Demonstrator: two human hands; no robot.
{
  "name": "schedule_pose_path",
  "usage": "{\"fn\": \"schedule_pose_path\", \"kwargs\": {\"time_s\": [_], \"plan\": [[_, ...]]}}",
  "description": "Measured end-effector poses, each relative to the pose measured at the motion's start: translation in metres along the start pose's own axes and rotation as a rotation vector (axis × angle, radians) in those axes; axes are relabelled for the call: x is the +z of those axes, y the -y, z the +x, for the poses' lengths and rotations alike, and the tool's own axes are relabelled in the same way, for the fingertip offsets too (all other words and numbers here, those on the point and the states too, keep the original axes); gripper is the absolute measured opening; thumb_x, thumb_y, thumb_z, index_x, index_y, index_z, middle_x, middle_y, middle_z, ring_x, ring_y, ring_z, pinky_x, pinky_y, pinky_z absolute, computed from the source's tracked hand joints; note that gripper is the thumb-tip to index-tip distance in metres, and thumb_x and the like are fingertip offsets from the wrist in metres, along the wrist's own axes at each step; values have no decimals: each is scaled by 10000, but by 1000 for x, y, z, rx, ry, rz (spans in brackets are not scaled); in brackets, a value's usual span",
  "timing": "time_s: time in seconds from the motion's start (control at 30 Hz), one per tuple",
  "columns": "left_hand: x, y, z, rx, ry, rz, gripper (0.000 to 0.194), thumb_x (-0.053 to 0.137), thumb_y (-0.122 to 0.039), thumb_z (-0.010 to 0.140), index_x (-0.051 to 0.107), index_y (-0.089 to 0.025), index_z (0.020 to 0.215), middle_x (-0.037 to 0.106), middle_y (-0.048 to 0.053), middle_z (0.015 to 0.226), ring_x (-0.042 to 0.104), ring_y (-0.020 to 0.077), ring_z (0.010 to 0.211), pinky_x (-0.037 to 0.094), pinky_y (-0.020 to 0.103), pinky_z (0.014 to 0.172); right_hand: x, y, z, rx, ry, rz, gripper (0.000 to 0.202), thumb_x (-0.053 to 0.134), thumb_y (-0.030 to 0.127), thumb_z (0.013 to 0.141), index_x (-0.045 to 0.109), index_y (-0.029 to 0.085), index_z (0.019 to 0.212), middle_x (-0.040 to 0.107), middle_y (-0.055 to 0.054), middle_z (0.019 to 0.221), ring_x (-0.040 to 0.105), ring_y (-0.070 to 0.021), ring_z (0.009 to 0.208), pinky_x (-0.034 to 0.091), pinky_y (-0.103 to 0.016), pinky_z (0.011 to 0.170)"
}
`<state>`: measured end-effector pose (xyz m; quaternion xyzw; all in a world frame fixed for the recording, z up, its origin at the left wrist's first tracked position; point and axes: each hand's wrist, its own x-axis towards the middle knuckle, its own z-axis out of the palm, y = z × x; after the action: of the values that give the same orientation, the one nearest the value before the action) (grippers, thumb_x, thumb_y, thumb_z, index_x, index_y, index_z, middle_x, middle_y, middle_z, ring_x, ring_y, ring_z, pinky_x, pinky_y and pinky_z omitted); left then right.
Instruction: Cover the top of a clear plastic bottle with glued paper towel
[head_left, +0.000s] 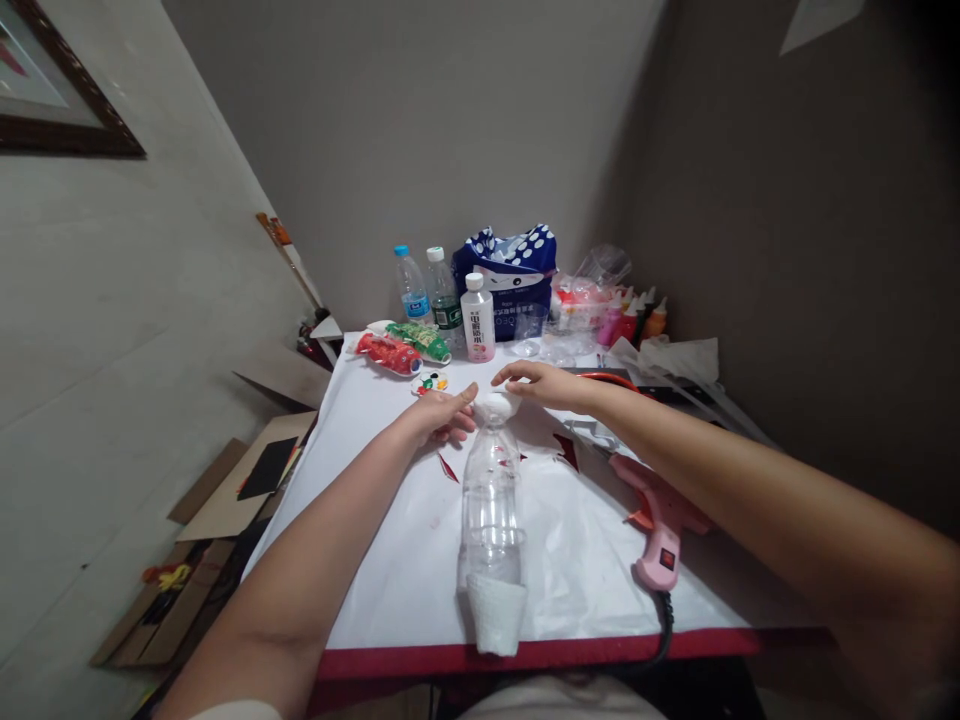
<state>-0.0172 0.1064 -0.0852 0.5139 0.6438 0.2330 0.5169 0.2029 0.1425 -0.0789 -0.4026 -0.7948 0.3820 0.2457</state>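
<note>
A clear plastic bottle [491,510] lies lengthwise on the white table cover. Its far end carries a white, rounded piece [496,406], and a rough white cup-shaped piece [497,615] sits at the near end, over the table's front edge. My left hand [448,414] is just left of the far white piece, thumb and fingers apart. Above and right of that piece, my right hand [531,382] reaches in with its fingers loosely bent and nothing visible in them. Whether either hand touches the piece, I cannot tell.
A pink glue gun [660,510] lies on the right, its black cord hanging over the edge. Behind stand a white-labelled bottle [478,320], two clear bottles, a blue bag [510,275] and paint bottles [637,318]. Red and green packs [390,353] lie back left, near a paint palette [430,384].
</note>
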Motion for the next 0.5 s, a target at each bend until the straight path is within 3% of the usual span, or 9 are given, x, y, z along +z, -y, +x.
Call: {"fn": "schedule_pose_path", "kwargs": {"time_s": [0.2, 0.33, 0.4, 0.5], "plan": [[-4, 1, 6, -52, -80, -103, 609, 474, -704, 823, 609, -112, 865, 686, 71, 754, 597, 108, 497, 368, 215, 417, -16, -8, 1, 175, -232, 32, 151, 569, 262, 923, 626, 147, 1002, 646, -38, 944, 610, -153, 812, 514, -323, 739], [-4, 2, 10, -99, -73, -110, 388, 498, -473, 933, 604, -126, 1071, 657, 70, 969, 639, 150, 760, 538, 313, 660, -16, -18, -4, 326, -213, 73, 214, 570, 321, 934, 620, 141, 1039, 649, -47, 987, 633, -144, 801, 548, -320, 709], [-5, 2, 11, -115, -63, -106, 329, 551, -374, 926, 579, -146, 1162, 627, 82, 1103, 632, 186, 911, 546, 386, 782, -14, -18, -7, 393, -187, 102, 240, 562, 330, 939, 613, 149, 1088, 644, -63, 1049, 638, -161, 855, 552, -342, 744], [-4, 3, 12, -119, -43, -98, 346, 567, -350, 918, 564, -153, 1203, 600, 98, 1186, 617, 216, 997, 535, 423, 836, -9, -13, -10, 489, -143, 160, 269, 541, 351, 948, 603, 163, 1131, 630, -81, 1118, 632, -178, 916, 546, -370, 792]]}}
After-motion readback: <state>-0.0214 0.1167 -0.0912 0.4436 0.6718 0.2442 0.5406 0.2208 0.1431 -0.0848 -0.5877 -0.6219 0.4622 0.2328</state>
